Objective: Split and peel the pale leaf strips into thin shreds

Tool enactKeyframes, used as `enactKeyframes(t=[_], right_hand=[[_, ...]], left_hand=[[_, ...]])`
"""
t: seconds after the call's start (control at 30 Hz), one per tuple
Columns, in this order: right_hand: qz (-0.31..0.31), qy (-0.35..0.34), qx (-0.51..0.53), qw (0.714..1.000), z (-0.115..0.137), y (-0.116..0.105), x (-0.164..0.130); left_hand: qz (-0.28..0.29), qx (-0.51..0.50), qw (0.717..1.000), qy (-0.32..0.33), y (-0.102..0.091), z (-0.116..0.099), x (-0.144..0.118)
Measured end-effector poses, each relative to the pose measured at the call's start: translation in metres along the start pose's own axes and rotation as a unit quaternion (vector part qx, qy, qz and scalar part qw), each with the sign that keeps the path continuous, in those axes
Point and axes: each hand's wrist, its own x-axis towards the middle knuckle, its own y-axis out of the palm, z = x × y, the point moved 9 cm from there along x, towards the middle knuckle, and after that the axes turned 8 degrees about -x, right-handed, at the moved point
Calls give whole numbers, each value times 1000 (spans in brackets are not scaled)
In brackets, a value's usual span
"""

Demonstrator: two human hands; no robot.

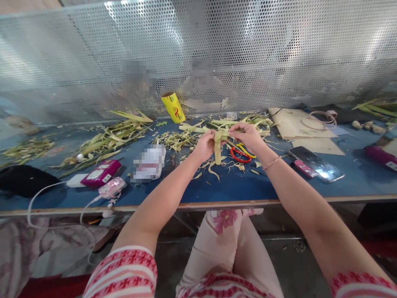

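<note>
Both hands — left hand (205, 145) and right hand (248, 135) — pinch one folded pale-green leaf strip (218, 145) above the blue tabletop (229, 186), fingers clamped on it. Just beyond lie two scissors, red-handled (239, 156) and yellow-handled (247, 151). Right: two phones (316, 167). Left: one pink power bank (101, 173). Farther back — one yellow roll (173, 107) before the perforated metal screen (217, 54).

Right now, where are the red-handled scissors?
In the head view, the red-handled scissors lie on the blue table just right of centre, directly under the right hand, beside the leaf strip held by both hands.
</note>
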Motion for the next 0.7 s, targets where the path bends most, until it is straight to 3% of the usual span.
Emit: enactKeyframes(t=[0.37,0.7], right_hand=[[-7,-30,-21,999,12,4,-5],[17,-16,-37,999,10,9,-5]], left_hand=[[29,20,996,87,6,-8,-4],[33,44,996,76,7,0,-3]])
